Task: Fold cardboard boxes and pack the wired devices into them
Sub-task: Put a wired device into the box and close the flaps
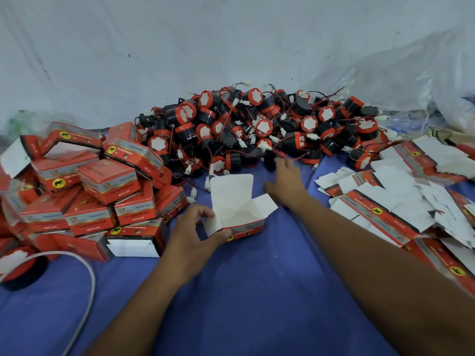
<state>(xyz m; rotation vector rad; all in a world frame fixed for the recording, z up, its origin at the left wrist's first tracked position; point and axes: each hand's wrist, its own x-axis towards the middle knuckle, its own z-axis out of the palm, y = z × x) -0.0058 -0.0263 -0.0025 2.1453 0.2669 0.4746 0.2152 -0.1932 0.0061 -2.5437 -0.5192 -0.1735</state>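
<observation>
An open red and white cardboard box [240, 211] stands on the blue cloth in the middle, its white flaps up. My left hand [196, 228] grips its left side flap and front corner. My right hand [285, 182] reaches forward past the box to the front edge of the pile of wired devices [257, 127], black and red cylinders with thin wires and white plugs. Its fingers touch a black device [270, 161] at the pile's edge; whether they hold it is hidden by blur.
Packed red boxes [97, 191] are heaped at the left. Flat unfolded cartons [401, 199] lie spread at the right. A grey cable [87, 278] and one loose device [18, 263] lie at the lower left. Plastic sheeting [231, 47] hangs behind.
</observation>
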